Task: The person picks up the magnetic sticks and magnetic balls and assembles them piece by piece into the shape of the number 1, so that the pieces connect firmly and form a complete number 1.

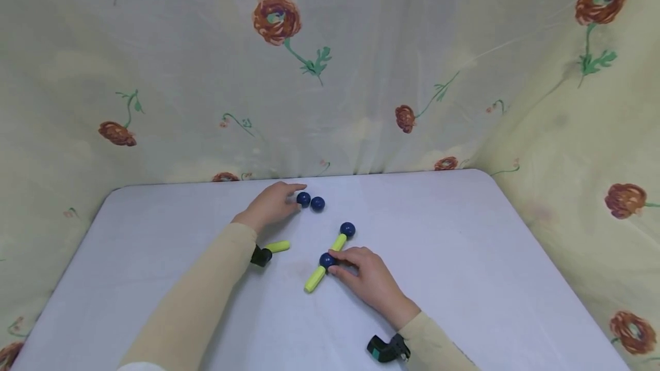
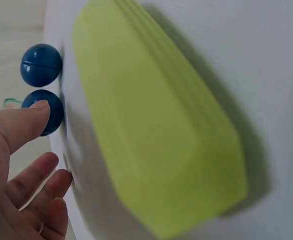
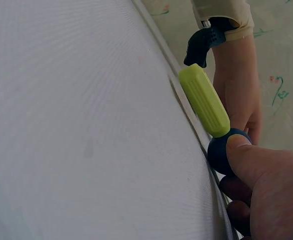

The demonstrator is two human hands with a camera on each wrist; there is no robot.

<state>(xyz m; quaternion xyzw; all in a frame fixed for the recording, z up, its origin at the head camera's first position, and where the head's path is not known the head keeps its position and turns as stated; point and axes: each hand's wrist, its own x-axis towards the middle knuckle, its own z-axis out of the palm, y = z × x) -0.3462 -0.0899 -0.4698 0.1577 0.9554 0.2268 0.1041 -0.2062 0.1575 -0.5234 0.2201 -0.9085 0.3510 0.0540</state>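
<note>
My right hand (image 1: 373, 282) pinches a dark blue ball (image 1: 327, 260) between thumb and fingers. Yellow-green ribbed rods join this ball on two sides, and a second blue ball (image 1: 348, 229) caps the far rod (image 1: 338, 242). The near rod (image 1: 314, 279) points down and left; it also shows in the right wrist view as a rod (image 3: 205, 100) beside my thumb. At the back of the table my left hand (image 1: 272, 205) reaches toward a loose blue ball (image 1: 303, 199), thumb and forefinger spread around it. Another blue ball (image 1: 317, 204) sits just right of it.
A separate yellow-green rod (image 1: 278, 246) lies beneath my left wrist, by the black wrist camera (image 1: 260, 256), and looms large in the left wrist view. The white table (image 1: 464, 245) ends at a flower-patterned curtain (image 1: 350, 73) behind and at the sides.
</note>
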